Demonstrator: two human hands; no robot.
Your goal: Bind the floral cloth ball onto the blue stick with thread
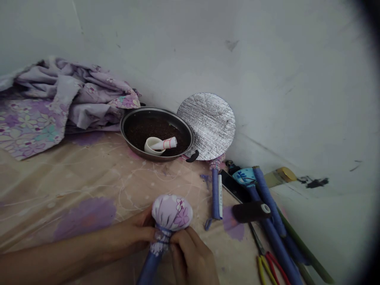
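Observation:
A stick wrapped in blue tape ends in a round ball of purple flowered cloth (172,212), low in the middle of the view. My left hand (135,233) is closed around the gathered cloth at the ball's neck from the left. My right hand (192,257) pinches the same neck from the right, fingers pressed together. The blue handle (150,267) runs down toward me between both hands.
A dark pan (157,133) of brown grains holds a white cup and a rolled paper. A silver foil disc on a stick (208,124) leans on the wall. Flowered fabric (59,99) is heaped at left. Blue sticks (267,213), a dark thread spool (251,211), scissors (267,261) and a phone lie at right.

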